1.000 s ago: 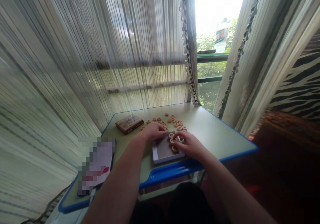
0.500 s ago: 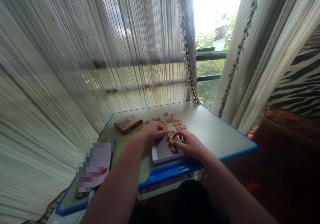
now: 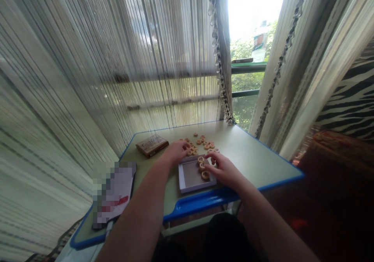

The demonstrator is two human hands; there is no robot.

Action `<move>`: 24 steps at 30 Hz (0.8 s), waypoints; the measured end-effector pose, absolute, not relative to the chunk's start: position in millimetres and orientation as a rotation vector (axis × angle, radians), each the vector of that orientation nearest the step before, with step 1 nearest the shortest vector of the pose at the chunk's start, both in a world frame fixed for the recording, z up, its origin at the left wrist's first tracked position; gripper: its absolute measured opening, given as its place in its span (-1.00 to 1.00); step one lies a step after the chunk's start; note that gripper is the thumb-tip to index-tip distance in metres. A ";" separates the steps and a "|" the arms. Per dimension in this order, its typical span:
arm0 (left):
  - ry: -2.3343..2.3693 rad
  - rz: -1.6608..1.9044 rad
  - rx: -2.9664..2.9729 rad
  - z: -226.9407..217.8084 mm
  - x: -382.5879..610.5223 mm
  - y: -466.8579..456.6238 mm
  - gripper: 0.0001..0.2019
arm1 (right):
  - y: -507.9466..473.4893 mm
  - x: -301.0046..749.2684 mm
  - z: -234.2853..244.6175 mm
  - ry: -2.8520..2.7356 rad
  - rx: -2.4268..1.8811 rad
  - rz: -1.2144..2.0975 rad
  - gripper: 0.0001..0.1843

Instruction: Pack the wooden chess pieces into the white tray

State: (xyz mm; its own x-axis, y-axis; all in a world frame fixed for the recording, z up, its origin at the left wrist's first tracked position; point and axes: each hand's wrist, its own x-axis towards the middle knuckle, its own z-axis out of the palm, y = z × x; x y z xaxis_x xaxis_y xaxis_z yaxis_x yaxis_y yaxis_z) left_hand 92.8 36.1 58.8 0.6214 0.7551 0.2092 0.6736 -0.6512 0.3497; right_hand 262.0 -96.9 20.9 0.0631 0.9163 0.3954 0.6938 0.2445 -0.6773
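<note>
A shallow white-rimmed box tray [image 3: 187, 186] lies near the front edge of a green desk [image 3: 257, 156] with blue edging. Three round wooden game pieces [image 3: 202, 167] sit along the tray's right side. My right hand [image 3: 223, 169] rests at the tray's right edge beside those pieces, fingers bent, thumb and forefinger close together; what they hold is hidden. My left hand [image 3: 176, 151] reaches past the tray's far edge, its fingers curled over the loose wooden pieces [image 3: 204, 144] scattered on the desk.
A brown wooden box lid [image 3: 152, 145] lies at the desk's far left. A blurred packet [image 3: 112, 193] sits at the near left corner. Striped curtains [image 3: 117, 59] hang behind the desk, with an open window [image 3: 248, 59] at the far right.
My left hand has moved forward from the tray's far edge onto the scattered pieces. My right hand has shifted slightly, and the three pieces in the tray now show clear of it.
</note>
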 end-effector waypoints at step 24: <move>1.723 0.394 2.482 61.0 79.7 44.7 -0.73 | -98.8 262.3 21.9 -1.716 -1.527 0.352 -0.78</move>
State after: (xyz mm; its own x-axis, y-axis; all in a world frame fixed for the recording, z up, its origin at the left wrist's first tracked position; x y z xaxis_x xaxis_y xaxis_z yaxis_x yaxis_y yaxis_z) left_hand 79.7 44.7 61.0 0.3286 0.9314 0.1569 0.9070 -0.3575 0.2226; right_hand 262.3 -98.8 21.9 0.0430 0.9276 0.3711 0.7068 0.2343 -0.6675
